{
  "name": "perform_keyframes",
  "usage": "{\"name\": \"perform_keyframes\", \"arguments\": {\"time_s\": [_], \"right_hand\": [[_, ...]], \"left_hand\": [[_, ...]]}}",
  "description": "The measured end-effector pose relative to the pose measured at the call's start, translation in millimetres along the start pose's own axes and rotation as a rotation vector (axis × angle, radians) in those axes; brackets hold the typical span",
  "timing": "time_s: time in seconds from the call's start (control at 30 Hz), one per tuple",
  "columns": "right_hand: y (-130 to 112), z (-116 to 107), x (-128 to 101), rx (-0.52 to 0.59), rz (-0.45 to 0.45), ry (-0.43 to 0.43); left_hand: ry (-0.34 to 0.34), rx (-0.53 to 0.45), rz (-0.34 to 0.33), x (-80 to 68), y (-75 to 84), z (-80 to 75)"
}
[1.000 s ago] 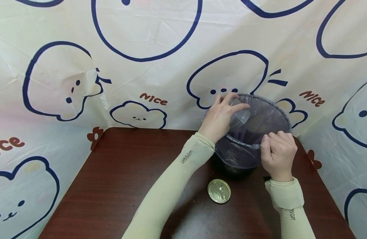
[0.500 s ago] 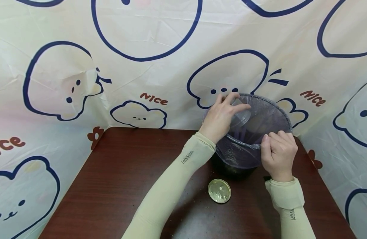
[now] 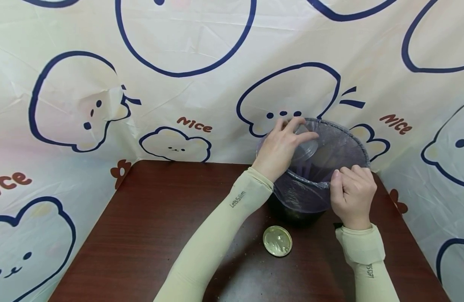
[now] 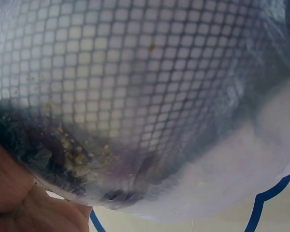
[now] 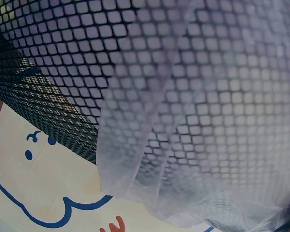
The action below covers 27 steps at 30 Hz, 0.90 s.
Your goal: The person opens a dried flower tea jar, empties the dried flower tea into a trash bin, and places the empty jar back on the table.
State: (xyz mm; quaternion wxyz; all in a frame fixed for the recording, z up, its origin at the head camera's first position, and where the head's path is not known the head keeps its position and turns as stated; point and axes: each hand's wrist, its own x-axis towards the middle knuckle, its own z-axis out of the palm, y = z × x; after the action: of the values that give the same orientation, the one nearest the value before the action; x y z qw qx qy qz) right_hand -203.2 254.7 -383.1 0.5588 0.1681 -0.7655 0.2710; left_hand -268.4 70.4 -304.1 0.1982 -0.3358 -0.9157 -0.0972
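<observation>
Both hands work at the mesh bin (image 3: 315, 180) lined with a thin purple bag (image 3: 303, 195), which stands at the desk's (image 3: 160, 226) far edge near its right corner. Curled round a clear plastic jar (image 3: 305, 147), the left hand (image 3: 279, 147) holds it tipped over the bin's mouth, while the right hand (image 3: 350, 195) pinches the bag at the near rim. A round gold lid (image 3: 277, 241) lies flat on the desk just in front of the bin.

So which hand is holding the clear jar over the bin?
The left hand grips the clear jar; the right hand only pinches the bin's plastic liner.
</observation>
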Motion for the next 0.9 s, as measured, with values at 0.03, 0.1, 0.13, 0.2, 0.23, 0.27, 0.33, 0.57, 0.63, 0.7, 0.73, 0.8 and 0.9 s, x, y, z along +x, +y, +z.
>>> {"name": "perform_keyframes", "arguments": {"time_s": [0.03,0.1,0.13,0.2,0.23,0.27,0.33,0.57,0.63,0.7,0.73,0.8,0.9], "right_hand": [[0.2,0.2,0.0,0.0,0.0,0.0],[1.1,0.6,0.0,0.003,-0.003,0.001],[1.6,0.9,-0.1,0.004,-0.005,0.001],[2.7,1.4,-0.6,0.008,-0.006,0.001],[3.1,1.5,-0.8,0.01,-0.006,0.0],[3.5,1.6,-1.0,0.01,-0.008,0.0],[3.7,1.6,-1.1,0.011,-0.006,0.0],[0.8,1.1,1.0,0.007,0.001,0.007],[-0.6,0.8,1.7,0.008,0.003,0.009],[-2.1,0.4,2.4,0.008,0.002,0.01],[-2.4,0.2,2.5,0.007,0.002,0.01],[-2.5,-0.1,2.2,0.004,0.003,0.007],[-2.0,0.3,1.5,0.002,0.003,0.009]], "left_hand": [[0.0,-0.001,-0.001,0.0,0.0,-0.1],[-0.001,-0.003,-0.002,0.0,0.0,-0.2],[-0.002,-0.003,-0.003,0.0,-0.1,-0.2],[-0.002,-0.005,-0.003,0.0,-0.3,-0.2],[-0.002,-0.006,-0.004,0.0,-0.3,-0.2],[-0.001,-0.007,-0.004,0.1,-0.4,-0.2],[0.001,-0.009,-0.003,0.3,-0.5,-0.3],[0.011,-0.019,-0.003,0.7,-0.7,-0.4],[0.012,-0.023,-0.004,0.6,-0.7,-0.4],[0.014,-0.025,-0.004,0.5,-0.6,-0.2],[0.014,-0.027,-0.004,0.5,-0.5,-0.1],[0.013,-0.03,-0.004,0.3,-0.2,0.2],[0.011,-0.032,0.001,0.2,0.2,0.4]]}}
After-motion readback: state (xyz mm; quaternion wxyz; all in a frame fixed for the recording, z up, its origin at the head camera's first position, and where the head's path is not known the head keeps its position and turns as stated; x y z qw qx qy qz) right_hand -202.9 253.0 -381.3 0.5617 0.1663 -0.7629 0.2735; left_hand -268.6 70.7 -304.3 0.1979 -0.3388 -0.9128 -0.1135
